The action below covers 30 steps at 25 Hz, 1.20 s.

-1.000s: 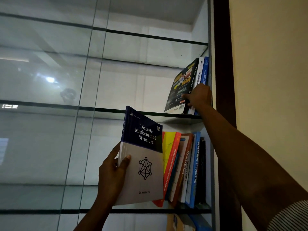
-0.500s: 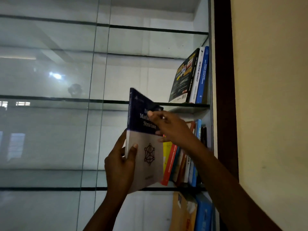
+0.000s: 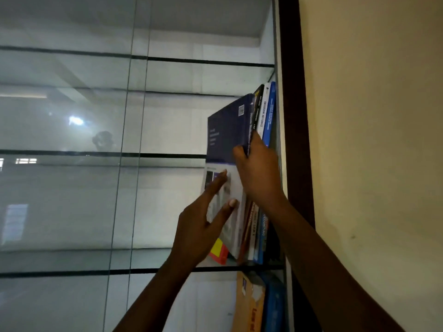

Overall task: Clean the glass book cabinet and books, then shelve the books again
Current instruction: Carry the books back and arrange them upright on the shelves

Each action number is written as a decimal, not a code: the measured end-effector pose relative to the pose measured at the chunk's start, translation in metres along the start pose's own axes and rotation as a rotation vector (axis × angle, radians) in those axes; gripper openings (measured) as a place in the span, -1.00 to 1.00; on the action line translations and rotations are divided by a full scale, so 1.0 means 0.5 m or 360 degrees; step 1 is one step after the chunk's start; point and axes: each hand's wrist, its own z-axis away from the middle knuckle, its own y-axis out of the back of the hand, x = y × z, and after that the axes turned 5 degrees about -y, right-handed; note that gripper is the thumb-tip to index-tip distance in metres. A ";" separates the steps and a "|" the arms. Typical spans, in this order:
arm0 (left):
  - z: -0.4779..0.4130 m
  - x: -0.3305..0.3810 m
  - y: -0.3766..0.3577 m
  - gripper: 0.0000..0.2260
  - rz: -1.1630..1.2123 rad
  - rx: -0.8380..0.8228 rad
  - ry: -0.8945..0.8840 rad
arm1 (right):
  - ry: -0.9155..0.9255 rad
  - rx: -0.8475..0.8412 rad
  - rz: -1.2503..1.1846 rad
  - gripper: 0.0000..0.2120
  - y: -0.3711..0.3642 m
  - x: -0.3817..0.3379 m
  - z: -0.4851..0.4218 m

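Navy-and-white book held up at the upper shelf [image 3: 167,155], not seated yet

The navy-and-white book [image 3: 226,137] stands almost upright, the right hand [image 3: 259,173] wrapped round its spine with the thumb on the cover. Below that grip the left hand [image 3: 203,224] presses straight fingers flat on the white half. Just right of the fingers stand three shelved books [image 3: 266,111] — a fuller row [image 3: 257,232] sits beneath. I judge shelving well along; cleaning I can't confirm.
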 end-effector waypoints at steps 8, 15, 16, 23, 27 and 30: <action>-0.193 0.013 -0.019 -0.42 0.0104 -0.0170 -0.0133 | 0.0087 0.0185 -0.0279 -0.73 0.088 -0.016 -0.164; -0.376 -0.048 -0.038 -0.47 0.0254 -0.0305 0.0059 | -0.0008 0.0234 -0.0127 -0.73 0.037 0.030 -0.351; -0.393 -0.065 -0.045 -0.46 0.0289 -0.0333 0.0114 | -0.0072 0.0220 -0.0130 -0.73 0.024 0.044 -0.376; -0.490 -0.184 -0.097 -0.39 0.0169 -0.0523 0.0323 | -0.0276 0.0061 -0.0019 -0.62 -0.078 0.141 -0.488; -0.506 -0.211 -0.108 -0.44 0.0451 -0.0605 0.0394 | -0.0233 -0.0205 0.0320 -0.66 -0.072 0.191 -0.505; -0.508 -0.228 -0.114 -0.46 0.0592 -0.0602 0.0370 | -0.0071 -0.0220 0.0794 -0.69 -0.066 0.225 -0.493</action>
